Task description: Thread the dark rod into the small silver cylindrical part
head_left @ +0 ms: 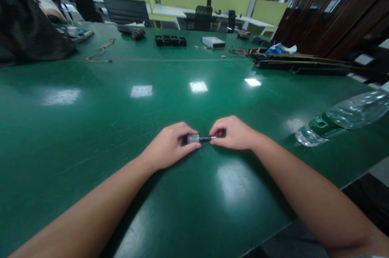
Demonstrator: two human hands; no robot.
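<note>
Low over the green table (pixel 170 99), my left hand (pixel 172 146) is closed around a small dark cylindrical object (pixel 193 138) with a grey band. A thin dark shaft runs from its right side toward my right hand (pixel 232 133). The fingertips of my right hand pinch the far end of that shaft. Both hands are near the middle of the view, a short gap apart, with the object lying level between them. What the object is cannot be made out.
A clear plastic bottle (pixel 328 126) with a green label lies on its side at the right. Along the far edge are a cable (pixel 101 52), black blocks (pixel 170 41), a white box (pixel 213 42) and dark strips (pixel 273 63). A person's dark sleeve (pixel 33 35) is at upper left.
</note>
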